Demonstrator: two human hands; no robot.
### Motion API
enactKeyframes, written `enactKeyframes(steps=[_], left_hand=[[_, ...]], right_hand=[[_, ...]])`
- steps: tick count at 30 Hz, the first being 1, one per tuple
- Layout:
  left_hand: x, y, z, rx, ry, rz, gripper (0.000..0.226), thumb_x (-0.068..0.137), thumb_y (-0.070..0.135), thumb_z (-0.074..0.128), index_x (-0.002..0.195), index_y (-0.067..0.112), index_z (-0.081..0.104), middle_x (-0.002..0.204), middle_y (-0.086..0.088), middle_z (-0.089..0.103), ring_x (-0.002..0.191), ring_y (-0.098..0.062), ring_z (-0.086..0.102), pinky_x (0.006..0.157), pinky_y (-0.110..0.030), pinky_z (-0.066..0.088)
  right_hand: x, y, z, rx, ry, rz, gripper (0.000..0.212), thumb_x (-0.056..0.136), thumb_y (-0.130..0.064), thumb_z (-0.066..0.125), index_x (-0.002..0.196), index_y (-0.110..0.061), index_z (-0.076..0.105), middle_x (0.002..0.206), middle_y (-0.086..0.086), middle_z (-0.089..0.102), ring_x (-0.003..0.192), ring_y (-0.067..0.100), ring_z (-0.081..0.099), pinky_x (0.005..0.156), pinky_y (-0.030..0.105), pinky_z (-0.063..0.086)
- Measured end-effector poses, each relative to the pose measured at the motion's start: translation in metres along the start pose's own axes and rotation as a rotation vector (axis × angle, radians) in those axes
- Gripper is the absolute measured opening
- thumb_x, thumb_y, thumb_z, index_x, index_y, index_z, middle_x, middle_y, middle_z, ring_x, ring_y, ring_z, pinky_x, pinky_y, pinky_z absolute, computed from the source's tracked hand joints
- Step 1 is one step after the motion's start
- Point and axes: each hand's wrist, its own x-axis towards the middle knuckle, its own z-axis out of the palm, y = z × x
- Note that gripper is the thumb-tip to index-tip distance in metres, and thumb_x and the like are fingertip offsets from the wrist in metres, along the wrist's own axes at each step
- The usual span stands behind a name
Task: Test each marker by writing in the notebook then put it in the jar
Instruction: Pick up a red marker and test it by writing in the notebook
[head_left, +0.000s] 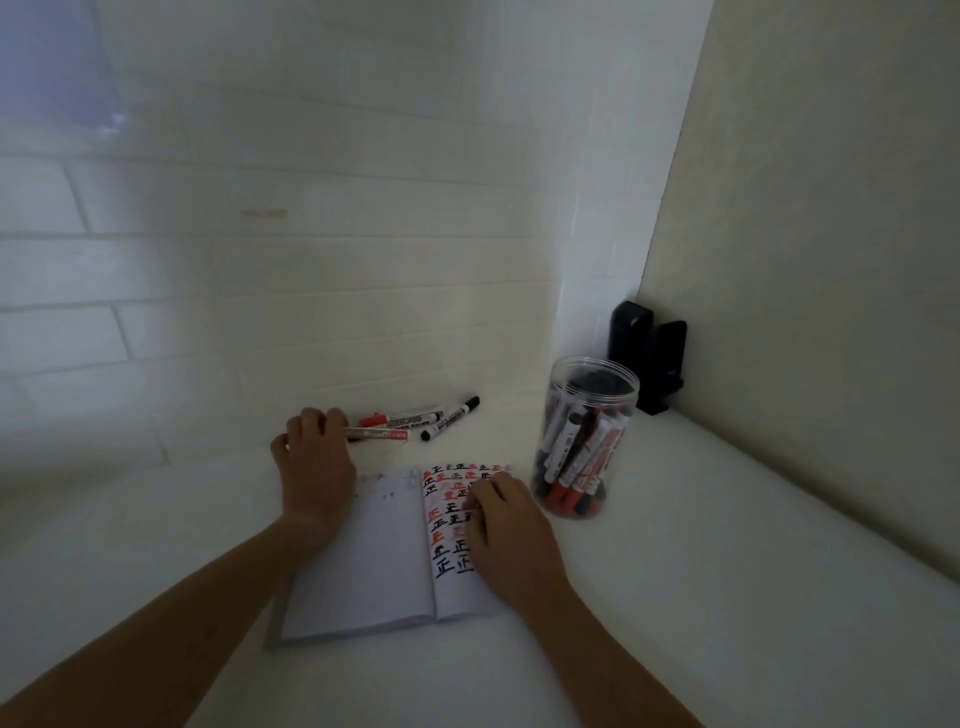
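Well into the marker testing, only a few left loose on the white desk (675, 597)

Clear round plastic jar (584, 441) already packed with markers, just right of the open paper notebook (379, 561), its right page crowded with red and black marks; left hand (317, 462) closing round a white-barrelled marker (376, 434) from the small remaining cluster (431, 418); right hand (506, 530) flat, holding nothing, pinning the page

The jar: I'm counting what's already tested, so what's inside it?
The clear jar holds many markers standing on end, with red and black caps. An exact count isn't possible: they overlap and hide each other.
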Motion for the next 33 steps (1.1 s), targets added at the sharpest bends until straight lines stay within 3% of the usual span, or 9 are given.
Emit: enactKeyframes(steps=[3,6,8,11,15,21,25,29,33], left_hand=[[-0.01,0.015,-0.014,-0.1,-0.006,0.234,0.045,0.07,0.0,0.054,0.111,0.016,0.06,0.105,-0.008,0.054,0.097,-0.031,0.05,0.079,-0.041,0.036],[-0.032,0.037,-0.023,-0.33,-0.153,0.557,0.026,0.087,0.009,0.054,0.11,0.02,0.059,0.106,-0.001,0.056,0.096,-0.021,0.05,0.078,-0.037,0.04],[-0.048,0.05,-0.029,-0.499,-0.288,0.641,0.023,0.098,0.021,0.042,0.115,0.021,0.057,0.107,0.004,0.057,0.094,-0.011,0.049,0.083,-0.031,0.041],[-0.06,0.06,-0.034,-0.632,-0.393,0.595,0.028,0.103,0.03,0.036,0.123,0.023,0.053,0.108,0.012,0.059,0.095,-0.001,0.052,0.086,-0.021,0.043],[-0.064,0.058,-0.033,-0.571,-0.343,0.523,0.025,0.106,0.041,0.03,0.096,0.028,0.048,0.088,0.009,0.056,0.079,-0.009,0.052,0.072,-0.031,0.044],[-0.068,0.061,-0.035,-0.526,-0.28,0.523,0.052,0.104,0.053,0.015,0.086,0.021,0.053,0.08,0.006,0.055,0.072,-0.009,0.05,0.069,-0.027,0.043],[-0.069,0.061,-0.036,-0.514,-0.28,0.546,0.049,0.104,0.049,0.02,0.085,0.019,0.055,0.077,0.005,0.056,0.068,-0.003,0.043,0.068,-0.018,0.034],[-0.068,0.061,-0.037,-0.501,-0.28,0.583,0.042,0.103,0.038,0.025,0.087,0.017,0.057,0.078,0.0,0.059,0.068,-0.008,0.047,0.066,-0.023,0.037],[-0.066,0.06,-0.034,-0.521,-0.234,0.547,0.052,0.105,0.049,0.017,0.084,0.019,0.054,0.077,0.002,0.058,0.068,-0.014,0.053,0.065,-0.03,0.044]], right_hand=[[-0.002,-0.006,-0.007,-0.043,0.163,-0.01,0.028,0.092,-0.022,0.046,0.112,-0.013,0.063,0.112,0.003,0.06,0.102,0.021,0.055,0.089,0.034,0.05],[-0.004,-0.007,-0.01,-0.124,0.289,-0.057,0.029,0.092,-0.027,0.057,0.117,-0.016,0.065,0.12,0.003,0.062,0.112,0.022,0.054,0.098,0.036,0.041],[-0.006,-0.006,-0.009,-0.134,0.276,-0.124,0.031,0.093,-0.033,0.063,0.12,-0.018,0.067,0.121,0.001,0.065,0.113,0.02,0.056,0.101,0.038,0.042],[-0.008,-0.005,-0.007,-0.135,0.219,-0.208,0.03,0.096,-0.035,0.058,0.117,-0.017,0.069,0.109,-0.002,0.071,0.1,0.018,0.065,0.092,0.034,0.052],[-0.007,-0.005,-0.005,-0.219,0.21,-0.208,0.023,0.096,-0.034,0.051,0.099,-0.021,0.07,0.09,-0.006,0.068,0.078,0.014,0.065,0.065,0.026,0.051],[-0.01,-0.007,-0.004,-0.18,0.121,-0.272,0.025,0.096,-0.038,0.051,0.108,-0.021,0.066,0.094,-0.006,0.065,0.077,0.011,0.061,0.063,0.019,0.039],[-0.01,-0.008,-0.008,-0.273,0.178,-0.258,0.026,0.095,-0.042,0.047,0.096,-0.026,0.067,0.075,-0.009,0.067,0.055,0.009,0.061,0.046,0.017,0.03],[-0.013,-0.011,-0.012,-0.313,0.185,-0.241,0.032,0.097,-0.046,0.043,0.092,-0.029,0.07,0.062,-0.007,0.066,0.045,0.01,0.058,0.044,0.019,0.023],[-0.012,-0.009,-0.016,-0.314,0.14,-0.198,0.032,0.099,-0.052,0.04,0.091,-0.032,0.064,0.054,-0.006,0.062,0.04,0.011,0.057,0.042,0.019,0.024]])
